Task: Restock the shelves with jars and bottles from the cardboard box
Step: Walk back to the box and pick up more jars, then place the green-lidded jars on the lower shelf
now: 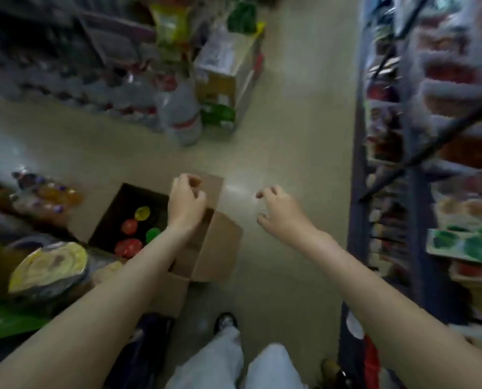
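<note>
Cardboard box (pixel 206 248) on the floor, coloured lids (pixel 129 226) inside; I see left hand (pixel 186 202) above it, right hand (pixel 280 213) beside it, both loosely curled, empty. Labels too blurry.

A: One view only, head-worn, wide-angle. Looks forward and steeply down onto the aisle floor (pixel 276 153).

B: Nearness?

A: Close over the cardboard box (pixel 206 248), seen from above, open top facing up. Both forearms enter from the bottom edge; left hand (pixel 185 202) over the box, right hand (pixel 280 213) out to the right of the box.

B: Framing around the box?

A: Shelves (pixel 430 136) at the frame edge right of the box, bent by the lens. Stacked goods beyond and left of it. Legs and a shoe (pixel 225 324) just below it. Blurred throughout.

B: Overlap with another view?

A: No second view.
</note>
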`<state>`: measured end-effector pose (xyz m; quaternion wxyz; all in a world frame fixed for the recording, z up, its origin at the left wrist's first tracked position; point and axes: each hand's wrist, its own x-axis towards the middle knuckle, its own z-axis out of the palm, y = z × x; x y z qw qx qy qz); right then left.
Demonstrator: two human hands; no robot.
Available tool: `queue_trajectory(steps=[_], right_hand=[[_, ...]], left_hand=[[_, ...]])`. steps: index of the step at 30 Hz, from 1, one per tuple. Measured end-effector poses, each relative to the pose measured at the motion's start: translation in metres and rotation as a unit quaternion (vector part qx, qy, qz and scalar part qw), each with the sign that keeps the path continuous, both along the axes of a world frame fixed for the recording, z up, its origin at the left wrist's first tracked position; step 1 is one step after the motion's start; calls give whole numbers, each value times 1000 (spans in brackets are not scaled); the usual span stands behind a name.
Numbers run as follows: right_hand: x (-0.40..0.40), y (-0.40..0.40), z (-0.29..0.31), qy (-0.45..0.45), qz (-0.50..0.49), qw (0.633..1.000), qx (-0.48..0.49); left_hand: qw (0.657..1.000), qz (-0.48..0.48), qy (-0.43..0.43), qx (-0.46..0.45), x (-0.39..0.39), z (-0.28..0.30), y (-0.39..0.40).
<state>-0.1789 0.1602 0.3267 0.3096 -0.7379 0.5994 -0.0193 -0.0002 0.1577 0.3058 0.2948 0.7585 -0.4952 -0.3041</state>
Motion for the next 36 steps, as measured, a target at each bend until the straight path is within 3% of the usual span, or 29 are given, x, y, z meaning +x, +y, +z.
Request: queue_trajectory(steps=[2, 6, 12, 16, 20, 23, 26, 29, 32, 36], right_hand=[[33, -24, -50, -5, 41, 998, 46], [94, -75, -179, -19, 130, 988, 85], [192, -117, -339, 23, 280, 945, 168], [243, -139, -419, 36, 361, 921, 143], [302, -147, -487, 39, 418, 901, 112], [345, -138, -525, 29, 468, 877, 101], [367, -128, -547, 28, 494, 866, 67], [361, -127, -540, 15, 478, 877, 39], [330, -141, -504, 7, 430, 901, 53], [272, -169, -405, -25, 374, 927, 28]], left_hand=[[994, 75, -10, 82, 32, -42, -5], [979, 153, -56, 122, 74, -153, -13], [911, 68, -129, 385, 127, -303, -28], [871, 32, -184, 454, 162, -380, -35], [827, 22, -183, 531, 181, -441, -34], [820, 30, -177, 543, 181, -477, -25], [831, 28, -196, 519, 182, -513, -19], [805, 4, -208, 555, 189, -522, -23], [798, 8, -146, 584, 185, -499, -40], [809, -37, -113, 576, 175, -422, -74]])
